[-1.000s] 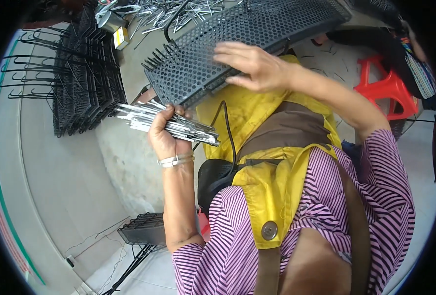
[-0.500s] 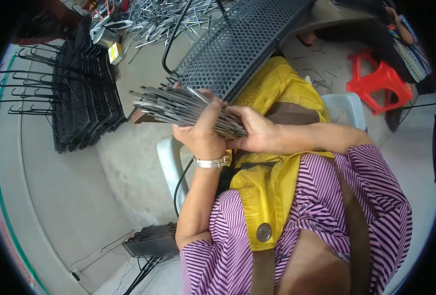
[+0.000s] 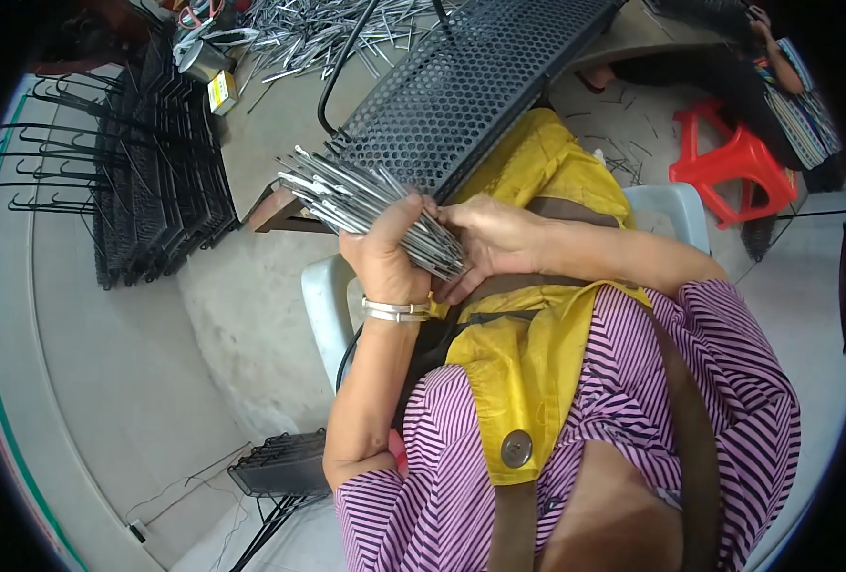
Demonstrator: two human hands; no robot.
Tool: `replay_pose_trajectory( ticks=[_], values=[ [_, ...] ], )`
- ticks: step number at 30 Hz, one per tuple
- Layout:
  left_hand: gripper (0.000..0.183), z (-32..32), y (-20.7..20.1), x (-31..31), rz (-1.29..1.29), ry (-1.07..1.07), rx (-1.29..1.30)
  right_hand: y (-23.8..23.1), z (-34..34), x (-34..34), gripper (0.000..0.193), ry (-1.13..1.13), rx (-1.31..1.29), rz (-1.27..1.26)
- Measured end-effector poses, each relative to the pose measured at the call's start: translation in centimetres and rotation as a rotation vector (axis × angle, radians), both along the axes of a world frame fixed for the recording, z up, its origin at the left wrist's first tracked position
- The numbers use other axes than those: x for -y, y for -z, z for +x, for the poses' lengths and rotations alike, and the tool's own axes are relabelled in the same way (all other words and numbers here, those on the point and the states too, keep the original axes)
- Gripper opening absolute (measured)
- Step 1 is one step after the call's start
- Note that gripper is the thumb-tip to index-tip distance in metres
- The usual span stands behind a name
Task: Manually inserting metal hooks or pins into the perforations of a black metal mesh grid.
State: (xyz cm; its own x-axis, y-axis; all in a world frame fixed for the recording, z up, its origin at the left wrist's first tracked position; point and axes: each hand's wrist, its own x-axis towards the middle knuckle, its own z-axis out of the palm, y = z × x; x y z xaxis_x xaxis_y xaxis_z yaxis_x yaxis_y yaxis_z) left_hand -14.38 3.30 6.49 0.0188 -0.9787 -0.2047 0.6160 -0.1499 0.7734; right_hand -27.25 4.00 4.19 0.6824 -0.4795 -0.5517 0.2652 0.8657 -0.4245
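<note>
A thick bundle of thin grey metal rods point(image 3: 358, 202) lies slantwise across my left hand point(image 3: 383, 259), which is closed around it with the thumb on top. The rods' far ends fan out unevenly to the upper left. Their near ends meet my right hand point(image 3: 501, 238), cupped around that end with the fingers curled beneath it. Part of the right fingers is hidden behind the rods. Just beyond both hands is a black perforated metal rack point(image 3: 442, 114), tilted on the table.
A large heap of loose rods point(image 3: 323, 33) covers the far tabletop point(image 3: 280, 119), near a tin can point(image 3: 204, 62) and a small yellow box point(image 3: 222, 92). Stacked black racks with hooked wires point(image 3: 161, 181) stand at left. A red stool point(image 3: 733, 167) and another person's arm point(image 3: 783, 67) are at right.
The bundle has tilted more steeply, its near ends now lower. My right hand has shifted slightly, its fingers showing more below the rods. My left forearm has moved a little left.
</note>
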Motion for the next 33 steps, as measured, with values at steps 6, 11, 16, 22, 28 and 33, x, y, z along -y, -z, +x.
replay_pose_trajectory(
  ticks=[6,11,16,22,28,33],
  values=[
    [0.024,1.2,-0.7,-0.8,0.041,0.104,0.125,-2.1,-1.2,2.1,0.019,0.204,-0.464,-0.877],
    [0.032,1.1,-0.2,-2.2,0.081,0.142,0.279,-1.6,0.1,1.9,0.016,0.292,-0.456,-1.012],
    [0.035,1.3,0.4,-3.0,0.104,0.147,0.230,-0.7,0.0,1.1,0.011,0.338,-0.391,-0.880],
    [0.030,1.8,0.6,-3.2,0.158,0.128,0.204,-0.2,-1.4,0.1,0.006,0.329,-0.379,-0.848],
    [0.024,2.8,1.0,-4.4,0.168,0.052,0.175,-3.1,-3.5,3.8,0.012,0.500,-0.114,-0.581],
    [0.028,3.0,1.4,-4.6,0.254,0.008,0.097,-1.3,-2.8,9.0,0.012,0.656,-0.154,-0.767]
  ],
)
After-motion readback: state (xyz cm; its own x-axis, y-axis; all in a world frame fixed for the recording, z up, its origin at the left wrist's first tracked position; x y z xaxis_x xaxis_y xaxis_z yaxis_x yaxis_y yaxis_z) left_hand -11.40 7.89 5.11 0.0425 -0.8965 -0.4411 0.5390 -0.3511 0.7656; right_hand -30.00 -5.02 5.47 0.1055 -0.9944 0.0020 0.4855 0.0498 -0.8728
